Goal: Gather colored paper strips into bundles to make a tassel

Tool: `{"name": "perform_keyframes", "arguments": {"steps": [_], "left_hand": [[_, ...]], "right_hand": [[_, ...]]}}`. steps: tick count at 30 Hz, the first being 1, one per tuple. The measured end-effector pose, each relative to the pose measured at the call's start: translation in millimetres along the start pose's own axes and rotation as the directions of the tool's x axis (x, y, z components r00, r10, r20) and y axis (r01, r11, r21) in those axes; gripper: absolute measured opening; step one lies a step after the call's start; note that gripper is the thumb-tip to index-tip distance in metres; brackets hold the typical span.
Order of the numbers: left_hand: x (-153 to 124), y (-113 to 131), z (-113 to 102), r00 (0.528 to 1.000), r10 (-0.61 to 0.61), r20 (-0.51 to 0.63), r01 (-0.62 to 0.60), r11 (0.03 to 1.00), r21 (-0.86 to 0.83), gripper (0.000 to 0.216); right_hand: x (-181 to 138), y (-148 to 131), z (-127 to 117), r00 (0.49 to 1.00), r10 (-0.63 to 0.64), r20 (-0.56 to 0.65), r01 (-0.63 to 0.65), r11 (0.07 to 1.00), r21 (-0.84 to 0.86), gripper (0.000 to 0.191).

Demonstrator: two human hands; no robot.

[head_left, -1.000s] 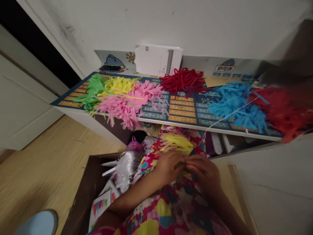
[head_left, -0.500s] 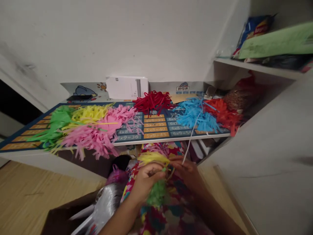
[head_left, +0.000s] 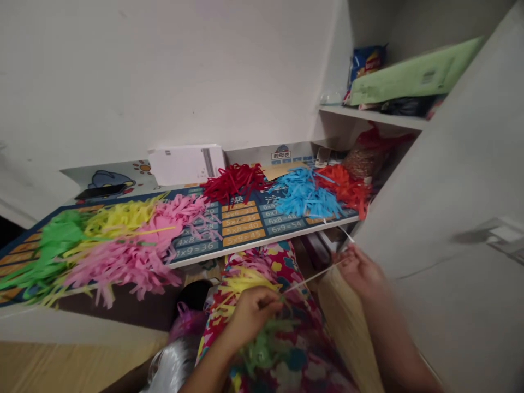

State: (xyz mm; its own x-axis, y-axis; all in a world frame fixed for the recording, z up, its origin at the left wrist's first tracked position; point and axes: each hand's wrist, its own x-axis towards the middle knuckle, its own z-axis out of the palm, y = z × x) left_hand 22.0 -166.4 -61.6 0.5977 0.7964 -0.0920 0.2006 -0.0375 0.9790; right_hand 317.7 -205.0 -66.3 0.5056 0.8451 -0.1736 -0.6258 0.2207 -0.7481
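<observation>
My left hand [head_left: 256, 314] is closed in a pinch over my lap, gripping a green paper tassel [head_left: 266, 346] near its top. Its fringe hangs toward me, slightly blurred. A thin white string [head_left: 313, 277] runs taut from there to my right hand [head_left: 360, 267], which pinches it out to the right, just past the desk edge. Beyond my left hand, a yellow tassel [head_left: 245, 281] and a pink tassel [head_left: 260, 265] lie in a row over the patterned cloth [head_left: 282, 254] on my lap. My left fingers hide the exact spot where the string meets the green tassel.
On the desk [head_left: 241, 237] lie fringed paper piles: green [head_left: 61, 234], yellow [head_left: 123, 215], pink [head_left: 131, 262], dark red [head_left: 235, 183], blue [head_left: 307, 194] and orange-red [head_left: 346, 188]. A white box [head_left: 184, 165] leans at the wall. Shelves [head_left: 372, 115] stand right; silvery cord [head_left: 176, 365] lies lower left.
My right hand has moved away from my left, outward to the right, drawing the string taut. My left hand stays on the green tassel. The view has turned a little to the right.
</observation>
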Motion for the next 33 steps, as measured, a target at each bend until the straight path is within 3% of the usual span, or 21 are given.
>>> {"name": "perform_keyframes", "arguments": {"steps": [4, 9, 15, 19, 23, 26, 28, 30, 31, 33], "left_hand": [[-7.2, -4.8, -20.6, 0.998, -0.036, -0.047, 0.04, 0.994, 0.102, 0.028], [-14.0, 1.1, -37.9, 0.996, 0.01, -0.089, 0.011, 0.97, 0.242, 0.036], [-18.9, -4.2, -49.3, 0.992, 0.047, -0.115, 0.001, 0.924, 0.383, 0.039], [-17.7, -13.4, -57.0, 0.995, 0.073, -0.068, -0.034, 0.89, 0.454, 0.045], [-19.2, -11.3, -66.2, 0.991, 0.109, -0.073, -0.066, 0.894, 0.443, 0.042], [-29.7, 5.3, -61.1, 0.963, 0.199, -0.181, -0.13, 0.933, 0.336, 0.035], [-35.7, 16.9, -49.2, 0.948, 0.204, -0.243, -0.161, 0.969, 0.187, 0.031], [-35.6, 21.6, -35.0, 0.928, 0.103, -0.358, -0.128, 0.991, -0.049, 0.034], [-33.6, 20.7, -28.8, 0.911, -0.017, -0.412, -0.079, 0.973, -0.215, 0.038], [-29.0, 14.4, -20.4, 0.903, -0.221, -0.369, -0.007, 0.85, -0.526, 0.045]], "right_hand": [[18.8, -55.8, -49.9, 0.985, -0.071, -0.16, 0.083, 0.994, 0.071, 0.017], [8.0, -85.1, -88.6, 0.932, -0.128, -0.338, 0.167, 0.982, 0.088, 0.031], [-3.6, -102.1, -116.9, 0.883, -0.19, -0.429, 0.223, 0.975, 0.026, 0.036], [-9.7, -110.0, -118.1, 0.854, -0.288, -0.434, 0.269, 0.957, -0.107, 0.028], [-19.0, -96.5, -88.7, 0.82, -0.457, -0.345, 0.348, 0.876, -0.334, 0.024], [-32.6, -60.1, -42.7, 0.879, -0.451, -0.156, 0.325, 0.805, -0.496, 0.032], [-47.4, -28.3, -6.0, 0.943, -0.333, -0.003, 0.272, 0.776, -0.569, 0.032], [-64.8, 1.8, 29.5, 0.968, -0.139, 0.207, 0.244, 0.693, -0.678, 0.032], [-73.4, 14.8, 45.4, 0.947, -0.032, 0.318, 0.266, 0.629, -0.73, 0.033], [-87.9, 35.8, 71.5, 0.848, 0.159, 0.506, 0.368, 0.511, -0.777, 0.039]]}}
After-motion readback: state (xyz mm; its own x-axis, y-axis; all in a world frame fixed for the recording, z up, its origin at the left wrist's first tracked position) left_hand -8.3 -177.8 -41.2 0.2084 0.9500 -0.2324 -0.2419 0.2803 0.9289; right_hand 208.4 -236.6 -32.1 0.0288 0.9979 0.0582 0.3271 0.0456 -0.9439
